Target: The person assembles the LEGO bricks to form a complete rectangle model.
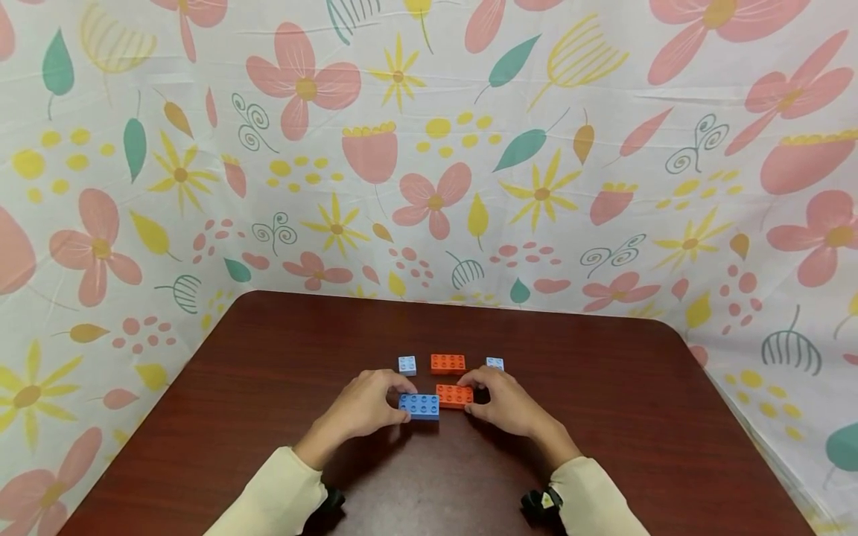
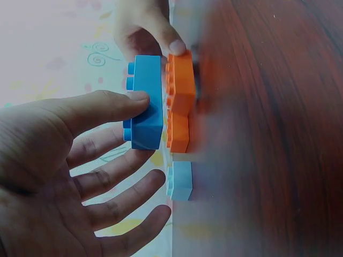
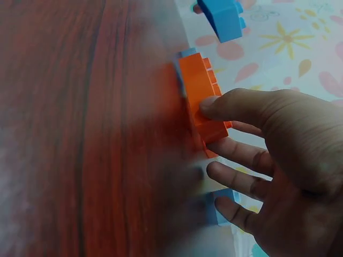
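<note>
My left hand (image 1: 362, 403) pinches a blue eight-stud toy brick (image 1: 419, 408) by its ends, thumb on the near side. In the left wrist view this blue brick (image 2: 146, 101) is raised off the table, studs facing up. My right hand (image 1: 508, 403) grips an orange-red toy brick (image 1: 454, 397) of the same size between thumb and index finger. The right wrist view shows the thumb pressed on the side of this orange-red brick (image 3: 199, 85), low over the tabletop. In the head view the two bricks look side by side, the blue one nearer and higher. The other fingers are spread loosely.
Behind the hands a second orange-red brick (image 1: 447, 363) lies on the dark brown table (image 1: 429, 484). A small light-blue brick (image 1: 407, 365) is to its left, and another light-blue brick (image 1: 494, 363) to its right, partly behind my right hand. Flower-patterned cloth (image 1: 429, 149) hangs behind the table.
</note>
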